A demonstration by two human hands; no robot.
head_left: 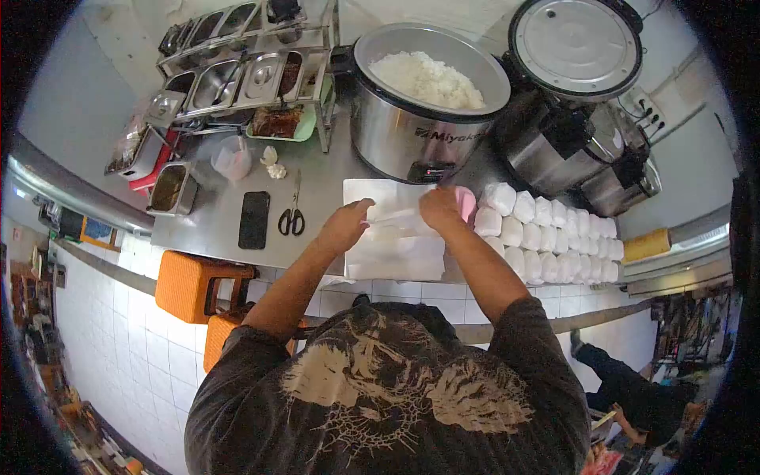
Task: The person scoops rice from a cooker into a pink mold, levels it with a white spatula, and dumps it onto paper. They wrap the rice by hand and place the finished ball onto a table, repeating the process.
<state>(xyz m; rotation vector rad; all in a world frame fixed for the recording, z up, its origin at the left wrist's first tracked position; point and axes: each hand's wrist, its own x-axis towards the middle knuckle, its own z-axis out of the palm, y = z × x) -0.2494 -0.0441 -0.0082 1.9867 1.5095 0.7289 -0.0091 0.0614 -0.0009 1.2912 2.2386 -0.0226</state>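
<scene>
White paper sheets (394, 257) lie on the metal table in front of the large rice cooker (416, 142), which stands open and full of white rice (427, 79). My left hand (347, 225) is at the left side of the paper, thumb and fingers closed at its edge. At the upper right of the paper my right hand (440, 208) is closed, with its fingertips hidden; a pink object (465, 203) shows just beside it. Several white wrapped bundles (546, 237) sit in rows to the right of my right hand.
Left on the metal table (214, 229) are a black phone (253, 220), scissors (292, 220), a plastic container (231, 158) and a rack of food trays (261, 79). Other cookers (554, 134) stand back right. Orange stools (190, 286) are below left; another person (641, 396) is lower right.
</scene>
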